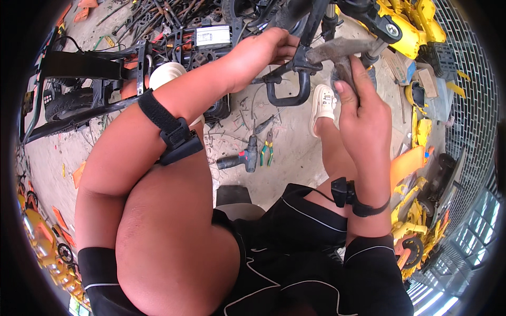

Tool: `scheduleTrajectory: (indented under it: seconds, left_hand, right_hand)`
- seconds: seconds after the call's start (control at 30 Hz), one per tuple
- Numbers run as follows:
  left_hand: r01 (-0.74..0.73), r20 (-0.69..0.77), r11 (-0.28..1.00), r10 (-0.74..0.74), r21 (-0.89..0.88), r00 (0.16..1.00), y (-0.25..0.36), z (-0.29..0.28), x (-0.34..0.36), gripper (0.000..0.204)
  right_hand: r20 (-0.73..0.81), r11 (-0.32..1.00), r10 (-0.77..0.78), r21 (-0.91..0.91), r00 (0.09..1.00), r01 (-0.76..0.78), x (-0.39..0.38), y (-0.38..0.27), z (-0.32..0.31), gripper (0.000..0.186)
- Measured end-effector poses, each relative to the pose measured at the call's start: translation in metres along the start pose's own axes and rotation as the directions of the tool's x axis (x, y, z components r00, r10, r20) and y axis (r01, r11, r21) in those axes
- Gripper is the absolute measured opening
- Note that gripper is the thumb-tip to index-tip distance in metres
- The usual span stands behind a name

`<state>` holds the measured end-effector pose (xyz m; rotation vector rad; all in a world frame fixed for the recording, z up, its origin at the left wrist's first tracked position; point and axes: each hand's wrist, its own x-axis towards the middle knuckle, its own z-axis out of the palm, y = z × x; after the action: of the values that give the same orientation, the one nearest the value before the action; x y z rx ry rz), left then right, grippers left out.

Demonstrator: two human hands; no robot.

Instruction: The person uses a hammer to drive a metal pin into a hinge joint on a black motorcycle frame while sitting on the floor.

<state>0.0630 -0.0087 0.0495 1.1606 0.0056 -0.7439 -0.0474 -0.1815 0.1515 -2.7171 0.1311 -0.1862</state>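
My left hand (271, 47) reaches to a black metal frame (304, 58) at the top centre, its fingers curled at the frame, their grip partly hidden. In my right hand (363, 105) is a hammer (332, 50), its worn steel head lying close against the frame's bracket beside a bolted joint (391, 31); whether they touch I cannot tell. A black U-shaped bar (302, 95) hangs below the bracket. On the concrete floor (247, 184) under my hands lie a cordless drill (247, 157), green-handled pliers (268, 150) and a screwdriver (263, 125).
A black chassis (79, 66) with a wheel (66, 108) stands at the left, with scattered metal rods (132, 21) behind it. Yellow parts (421, 26), cardboard (398, 66) and an orange panel (406, 168) lie at the right. More yellow parts (39, 237) sit at the far left.
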Motion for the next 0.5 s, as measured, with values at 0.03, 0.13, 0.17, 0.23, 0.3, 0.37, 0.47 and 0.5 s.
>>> scheduleTrajectory:
  seconds: [0.03, 0.13, 0.17, 0.23, 0.3, 0.37, 0.47, 0.5]
  left_hand:
    - [0.007, 0.007, 1.000, -0.007, -0.007, 1.000, -0.004, -0.001, 0.002, 0.051]
    - [-0.003, 0.089, 1.000, 0.005, -0.018, 0.996, -0.009, -0.010, 0.012, 0.050]
    - [-0.004, 0.098, 1.000, 0.007, -0.029, 0.995, -0.010, -0.011, 0.012, 0.049]
    - [-0.012, 0.090, 0.999, 0.016, -0.047, 0.996, -0.013, -0.011, 0.013, 0.049]
    - [-0.013, 0.087, 0.999, 0.017, -0.045, 0.996, -0.013, -0.011, 0.009, 0.048]
    - [-0.013, 0.102, 1.000, 0.015, -0.022, 0.995, -0.008, -0.010, 0.007, 0.047]
    - [0.009, 0.040, 1.000, -0.008, -0.013, 0.999, 0.000, -0.003, -0.002, 0.046]
    - [0.009, 0.068, 1.000, -0.007, -0.018, 0.998, -0.002, -0.004, 0.001, 0.046]
  right_hand:
    - [-0.030, 0.999, -0.034, 0.006, 0.999, 0.034, -0.002, 0.002, 0.002, 0.041]
    - [-0.082, 0.993, -0.108, 0.026, 0.991, 0.111, -0.003, 0.008, 0.007, 0.041]
    - [-0.075, 0.992, -0.115, 0.038, 0.991, 0.118, -0.003, 0.010, 0.006, 0.041]
    - [-0.063, 0.993, -0.066, 0.093, 0.996, 0.072, -0.003, 0.008, 0.002, 0.043]
    - [-0.083, 0.984, -0.004, 0.177, 0.997, 0.018, -0.006, -0.004, -0.009, 0.045]
    - [-0.123, 0.958, 0.088, 0.281, 0.989, -0.050, -0.008, -0.011, -0.018, 0.046]
    - [-0.253, 0.962, 0.000, 0.266, 0.967, 0.069, -0.010, -0.012, -0.014, 0.046]
    - [-0.258, 0.964, -0.016, 0.252, 0.966, 0.083, -0.010, -0.009, -0.007, 0.047]
